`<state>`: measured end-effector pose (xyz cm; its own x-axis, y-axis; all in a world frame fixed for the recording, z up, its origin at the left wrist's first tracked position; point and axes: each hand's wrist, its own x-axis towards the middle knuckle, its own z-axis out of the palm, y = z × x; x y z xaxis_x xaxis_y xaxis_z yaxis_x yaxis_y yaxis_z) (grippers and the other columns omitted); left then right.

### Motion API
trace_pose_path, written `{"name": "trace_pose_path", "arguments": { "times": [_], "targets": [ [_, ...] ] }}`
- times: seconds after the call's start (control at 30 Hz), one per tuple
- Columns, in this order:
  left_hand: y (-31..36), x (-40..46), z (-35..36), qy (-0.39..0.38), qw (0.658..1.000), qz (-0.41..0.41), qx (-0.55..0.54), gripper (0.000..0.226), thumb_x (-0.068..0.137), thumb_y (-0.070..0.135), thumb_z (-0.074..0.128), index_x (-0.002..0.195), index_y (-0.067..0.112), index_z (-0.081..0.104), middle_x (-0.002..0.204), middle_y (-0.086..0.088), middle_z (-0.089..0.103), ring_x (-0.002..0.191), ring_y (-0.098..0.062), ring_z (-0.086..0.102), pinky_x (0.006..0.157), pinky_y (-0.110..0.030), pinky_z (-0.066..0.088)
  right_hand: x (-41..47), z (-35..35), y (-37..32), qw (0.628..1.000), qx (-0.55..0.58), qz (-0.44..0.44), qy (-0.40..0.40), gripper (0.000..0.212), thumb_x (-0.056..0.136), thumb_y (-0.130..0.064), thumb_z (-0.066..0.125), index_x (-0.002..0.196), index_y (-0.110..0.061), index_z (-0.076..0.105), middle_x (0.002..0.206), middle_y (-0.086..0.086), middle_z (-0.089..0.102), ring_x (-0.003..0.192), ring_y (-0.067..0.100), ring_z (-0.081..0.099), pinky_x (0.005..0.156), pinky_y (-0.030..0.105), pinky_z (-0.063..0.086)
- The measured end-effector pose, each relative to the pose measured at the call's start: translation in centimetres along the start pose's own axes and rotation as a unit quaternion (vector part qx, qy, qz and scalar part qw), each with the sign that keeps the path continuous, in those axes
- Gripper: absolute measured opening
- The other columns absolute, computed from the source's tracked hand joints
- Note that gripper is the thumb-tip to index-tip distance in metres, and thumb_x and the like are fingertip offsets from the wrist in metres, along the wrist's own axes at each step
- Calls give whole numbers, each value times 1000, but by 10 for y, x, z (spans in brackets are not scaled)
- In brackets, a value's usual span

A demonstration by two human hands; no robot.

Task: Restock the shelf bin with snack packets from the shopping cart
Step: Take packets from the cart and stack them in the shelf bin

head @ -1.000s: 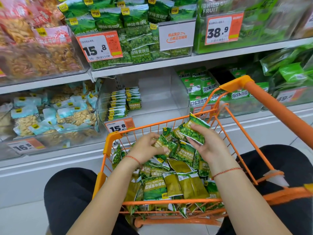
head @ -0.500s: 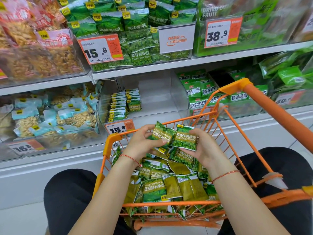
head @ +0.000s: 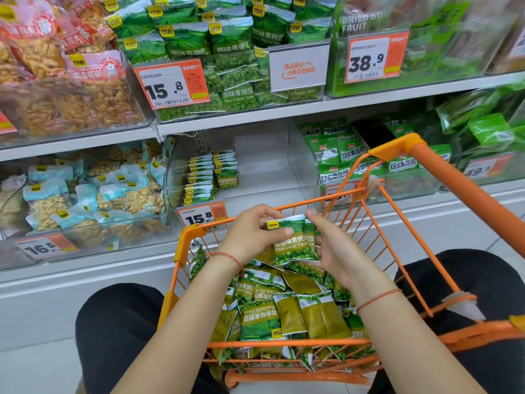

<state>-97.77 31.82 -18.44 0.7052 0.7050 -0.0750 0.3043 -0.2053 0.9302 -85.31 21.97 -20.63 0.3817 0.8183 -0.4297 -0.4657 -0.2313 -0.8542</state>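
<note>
Hands meet above the far end of the orange shopping cart [head: 335,344], both gripping a small stack of green garlic-pea snack packets [head: 295,243]. The left hand [head: 252,237] curls round the stack's left edge, thumb pressed across the front near the top, fingers tucked behind. The right hand [head: 336,251] holds the right edge, fingers bent round the back and thumb at the top corner. The stack is upright, its printed face turned toward the camera, held clear of the pile below; how many packets it has cannot be told.

Below the hands, the cart holds a loose heap of the same packets [head: 284,311], some face up, some showing their olive backs, a few poking through the near wire wall. The cart's handle [head: 466,191] runs off to the right.

Straight beyond the cart, on the lower shelf, sits the clear shelf bin [head: 301,166]. It is mostly bare, with two short rows of matching packets [head: 211,177] standing at its far left. A price tag reading 15.8 [head: 201,216] is clipped to its front.

Left of it, another clear bin [head: 85,194] is full of pale-blue packs of nuts. To the right, a bin [head: 335,155] holds green packs with red labels. The upper shelf carries a bin of original-flavour pea packets [head: 227,52].
</note>
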Motion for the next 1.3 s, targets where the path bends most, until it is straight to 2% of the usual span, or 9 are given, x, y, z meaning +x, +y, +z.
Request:
{"name": "trace_pose_path", "arguments": {
  "times": [0.13,0.2,0.37,0.5,0.63,0.83,1.0,1.23,1.3],
  "targets": [
    [3,5,3,70,997,14,2,44,74,18,80,108,22,52,92,-2,63,71,-11,59,70,-25,51,-6,1,-1,999,-19,-18,-28,97,74,-38,76,150,-12,21,152,7,31,140,25,28,105,47,40],
    [4,6,3,100,994,24,20,60,73,22,81,120,26,45,93,7,58,77,-8,57,73,-21,48,-6,0,0,999,-22,-27,-31,107,72,-26,77,151,-9,8,155,9,25,138,21,30,105,45,40],
    [-4,4,7,126,989,-14,-81,46,77,22,77,114,21,50,101,-1,61,89,-15,62,78,-25,53,-4,1,1,998,-34,-51,-10,90,80,-11,72,150,-7,15,133,4,49,111,12,50,104,44,41],
    [-14,6,14,111,990,-35,-74,27,77,28,77,93,21,56,85,0,65,77,-18,63,81,-37,54,-3,2,1,997,-36,-65,0,87,79,-17,74,148,-8,21,131,0,49,119,19,52,104,47,42],
    [-14,18,18,138,983,-45,-108,23,87,29,66,99,12,55,94,-6,64,75,-15,64,65,-24,57,-1,-7,-4,993,60,-86,62,35,82,-15,70,113,-9,55,108,5,67,103,21,64,88,37,53],
    [-33,28,47,-56,956,-55,283,33,90,31,61,117,12,63,116,-4,66,107,-19,60,92,-30,48,5,-23,-7,953,200,-105,199,48,85,-14,69,129,-5,52,123,3,55,109,18,48,92,44,51],
    [-37,30,74,-54,905,-60,418,54,91,51,53,130,14,53,135,-10,46,114,-28,54,88,-36,46,8,-22,-6,951,207,-98,207,50,84,-13,68,131,-5,50,126,5,51,99,17,48,85,38,51],
    [-36,30,76,-27,955,-51,290,42,79,46,70,112,22,58,117,-3,51,104,-23,54,82,-30,46,8,-23,-6,951,214,-94,204,41,87,-11,65,126,-3,53,91,-4,55,75,10,46,82,35,49],
    [-35,28,71,-38,967,-43,249,42,81,39,71,114,18,56,113,-2,56,104,-22,55,80,-27,44,8,-23,-6,952,207,-100,203,45,87,-11,65,129,-4,51,97,-4,55,84,12,49,83,36,49]
  ]
}}
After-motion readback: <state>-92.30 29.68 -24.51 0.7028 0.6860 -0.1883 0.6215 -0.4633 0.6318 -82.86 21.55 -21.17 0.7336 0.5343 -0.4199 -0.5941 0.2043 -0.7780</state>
